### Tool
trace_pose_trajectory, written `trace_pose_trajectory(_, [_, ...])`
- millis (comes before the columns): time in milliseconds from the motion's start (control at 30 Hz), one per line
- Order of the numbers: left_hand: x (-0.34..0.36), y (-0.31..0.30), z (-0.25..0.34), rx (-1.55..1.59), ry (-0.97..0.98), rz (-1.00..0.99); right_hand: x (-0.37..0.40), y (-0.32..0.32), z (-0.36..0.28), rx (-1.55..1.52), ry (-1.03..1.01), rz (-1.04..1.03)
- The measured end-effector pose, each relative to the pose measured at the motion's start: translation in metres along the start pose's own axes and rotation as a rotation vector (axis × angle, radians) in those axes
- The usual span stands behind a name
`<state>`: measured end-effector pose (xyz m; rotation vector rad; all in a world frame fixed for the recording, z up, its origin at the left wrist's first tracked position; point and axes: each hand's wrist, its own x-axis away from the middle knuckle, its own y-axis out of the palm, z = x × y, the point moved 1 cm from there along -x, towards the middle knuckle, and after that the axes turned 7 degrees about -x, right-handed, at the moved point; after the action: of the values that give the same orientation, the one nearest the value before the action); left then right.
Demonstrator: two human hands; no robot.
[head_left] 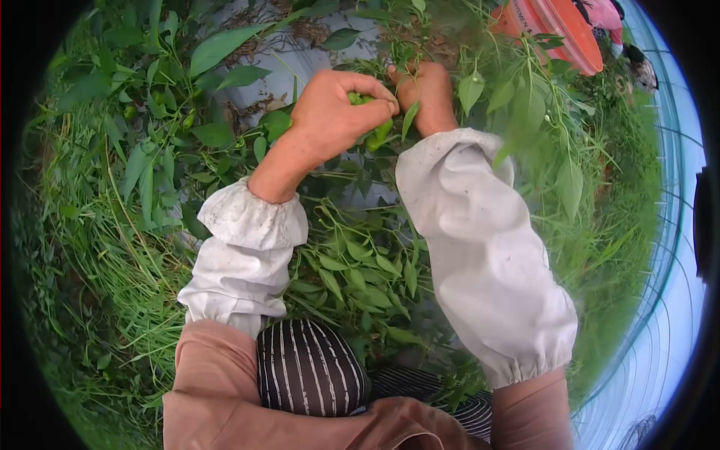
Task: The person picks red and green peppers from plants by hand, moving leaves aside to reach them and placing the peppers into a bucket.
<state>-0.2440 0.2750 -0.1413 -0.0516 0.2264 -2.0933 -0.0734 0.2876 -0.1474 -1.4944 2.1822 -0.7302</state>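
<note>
My left hand is closed, thumb and fingertips pinched together, with green peppers showing in the curl of its palm. Just under its fingertips is another green pepper. Close beside it on the right, my right hand is a loose fist around thin green stems at the top of the plant; its fingertips are mostly hidden. Both forearms wear pale, soil-marked sleeve covers. Pepper plants with broad leaves lie below and between the arms.
An orange bucket stands at the upper right, with a person in pink beyond it. Small peppers hang among leaves on the left. Grey plastic sheeting covers the soil. Tall grass grows both sides; blue netting edges the right.
</note>
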Motion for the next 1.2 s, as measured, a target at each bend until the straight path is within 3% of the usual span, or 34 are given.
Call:
trace_pose_trajectory(33, [0.010, -0.004, 0.014, -0.010, 0.004, 0.000, 0.000, -0.010, -0.002, 0.004, -0.009, -0.099])
trace_pose_trajectory(100, [0.027, -0.018, 0.038, 0.776, -0.156, 0.008, 0.009, -0.025, -0.011, 0.008, -0.023, -0.309])
trace_pose_trajectory(133, [0.025, -0.028, 0.020, 1.072, -0.031, -0.099, 0.019, -0.031, -0.017, -0.005, -0.026, -0.309])
trace_pose_trajectory(167, [0.030, -0.031, 0.018, 1.055, -0.028, -0.099, 0.036, -0.040, -0.029, -0.194, -0.026, -0.291])
trace_pose_trajectory(200, [0.035, -0.033, 0.020, 1.247, -0.050, -0.069, 0.054, -0.048, -0.038, -0.381, -0.029, -0.267])
trace_pose_trajectory(267, [0.048, -0.032, 0.028, 1.468, -0.086, -0.066, 0.089, -0.069, -0.037, -0.419, -0.109, -0.163])
trace_pose_trajectory(333, [0.072, -0.024, 0.041, 1.405, -0.177, -0.068, 0.130, -0.106, -0.040, -0.335, -0.059, -0.271])
trace_pose_trajectory(400, [0.095, -0.007, 0.052, 1.306, -0.338, -0.070, 0.166, -0.124, -0.023, -0.462, 0.131, -0.367])
trace_pose_trajectory(467, [0.107, 0.007, 0.074, 1.228, -0.501, -0.166, 0.199, -0.135, 0.001, -0.477, 0.139, -0.416])
trace_pose_trajectory(500, [0.110, 0.012, 0.086, 1.218, -0.548, -0.213, 0.215, -0.142, 0.008, -0.515, 0.293, -0.471])
trace_pose_trajectory(567, [0.105, 0.019, 0.105, 1.216, -0.572, -0.306, 0.244, -0.160, 0.014, -0.546, 0.306, -0.468])
trace_pose_trajectory(733, [0.040, 0.059, 0.222, 1.143, -0.334, -0.407, 0.317, -0.211, -0.011, -0.675, 0.434, -0.562])
trace_pose_trajectory(833, [-0.075, 0.100, 0.290, 1.071, -0.088, -0.313, 0.336, -0.226, -0.017, -0.794, 0.471, -0.576])
trace_pose_trajectory(900, [-0.189, 0.133, 0.327, 0.949, -0.118, -0.239, 0.334, -0.218, -0.009, -0.736, 0.363, -0.482])
trace_pose_trajectory(967, [-0.215, 0.159, 0.357, 0.814, -0.084, -0.067, 0.334, -0.210, -0.009, -0.687, 0.268, -0.386])
trace_pose_trajectory(1000, [-0.218, 0.162, 0.361, 0.727, -0.102, -0.076, 0.331, -0.213, -0.010, -0.542, 0.190, -0.372])
trace_pose_trajectory(1067, [-0.218, 0.165, 0.355, 0.632, -0.077, -0.097, 0.332, -0.219, -0.010, -0.378, 0.089, -0.377])
trace_pose_trajectory(1167, [-0.142, 0.173, 0.331, 0.421, 0.066, -0.095, 0.332, -0.225, -0.014, -0.284, -0.069, -0.425])
trace_pose_trajectory(1200, [-0.109, 0.163, 0.316, 0.400, 0.056, -0.215, 0.332, -0.224, -0.013, -0.303, -0.072, -0.445])
